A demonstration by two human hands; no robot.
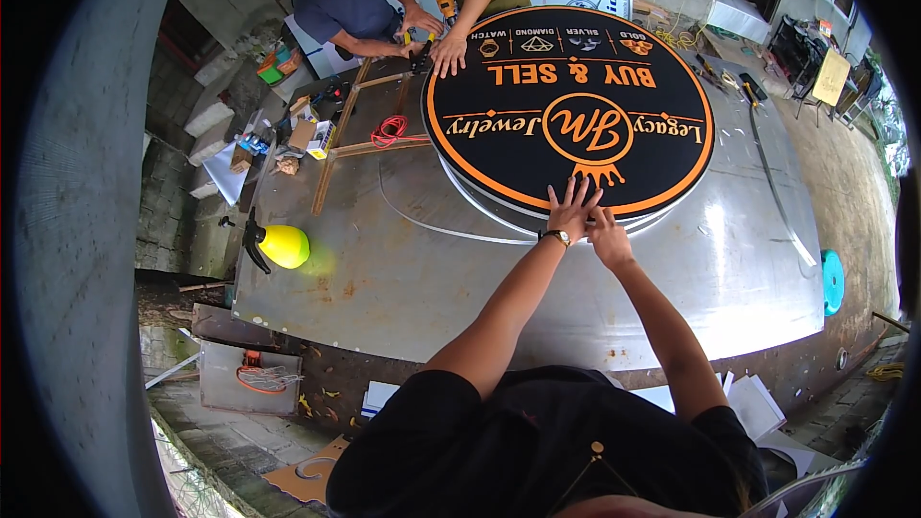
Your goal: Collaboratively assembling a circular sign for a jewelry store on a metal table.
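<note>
Far left of my hands: a yellow spray bottle [284,246] with a black trigger, lying on the metal worktable [403,278]. Up and left of my hands: a red coiled cable [388,130] beside a wooden frame [347,139]. My left hand [570,213], watch at the wrist, fingers spread flat, presses on the near edge of the round black-and-orange sign [568,105]. My right hand [608,238] lies just beside it, touching it, open and resting at the sign's rim; neither hand grips anything. A white trim strip [441,227] curves out from under the sign, left of my hands. Across the sign, two co-workers lean in; one hand [448,54] rests on the far rim, near an orange drill [445,2]. Far right: a teal disc [832,281].
</note>
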